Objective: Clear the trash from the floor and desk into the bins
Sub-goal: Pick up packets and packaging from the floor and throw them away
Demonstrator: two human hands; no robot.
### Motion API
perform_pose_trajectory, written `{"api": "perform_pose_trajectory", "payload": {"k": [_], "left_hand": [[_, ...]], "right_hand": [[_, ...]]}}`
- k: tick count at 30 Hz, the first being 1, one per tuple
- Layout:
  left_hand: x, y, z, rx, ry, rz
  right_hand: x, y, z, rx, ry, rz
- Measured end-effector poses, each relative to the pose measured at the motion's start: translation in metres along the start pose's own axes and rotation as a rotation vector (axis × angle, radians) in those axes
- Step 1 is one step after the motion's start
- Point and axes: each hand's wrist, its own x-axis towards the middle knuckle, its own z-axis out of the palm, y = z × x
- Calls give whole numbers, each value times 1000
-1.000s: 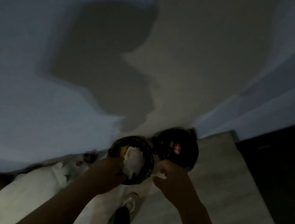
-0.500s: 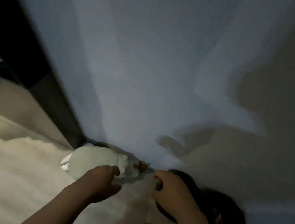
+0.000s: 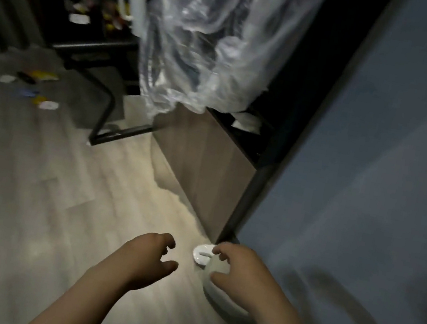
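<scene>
My left hand (image 3: 146, 259) and my right hand (image 3: 240, 272) hang in front of me above the wooden floor, fingers loosely curled and holding nothing. Just past my right fingers a small white round object (image 3: 202, 254) lies on the floor by the wall corner. A white rounded thing (image 3: 222, 302) sits under my right wrist against the wall. Scattered trash (image 3: 34, 95) of white, yellow and blue bits lies on the floor at the far left. More litter and cups (image 3: 82, 9) cover the dark desk (image 3: 96, 43) at the back. The bins are out of view.
A clear plastic bag (image 3: 204, 41) hangs in the middle over a wooden cabinet (image 3: 206, 166). A white kettle (image 3: 129, 0) stands on the desk. A black metal chair frame (image 3: 107, 115) stands under the desk. A blue-grey wall (image 3: 371, 188) fills the right side.
The view has swung left, from the two black bins and the wall to the room and desk. Both hands left the bins and now hang free.
</scene>
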Motion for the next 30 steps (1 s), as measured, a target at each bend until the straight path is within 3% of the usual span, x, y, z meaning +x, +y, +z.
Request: {"api": "perform_pose_trajectory", "payload": {"k": [8, 18, 30], "left_hand": [[-20, -110, -77, -164, 205, -249], [16, -204, -192, -210, 396, -481], [69, -289, -312, -291, 557, -588]], "right_hand": [[105, -132, 14, -178, -145, -276], [250, -275, 11, -265, -222, -564], [390, -413, 9, -350, -238, -760]]}}
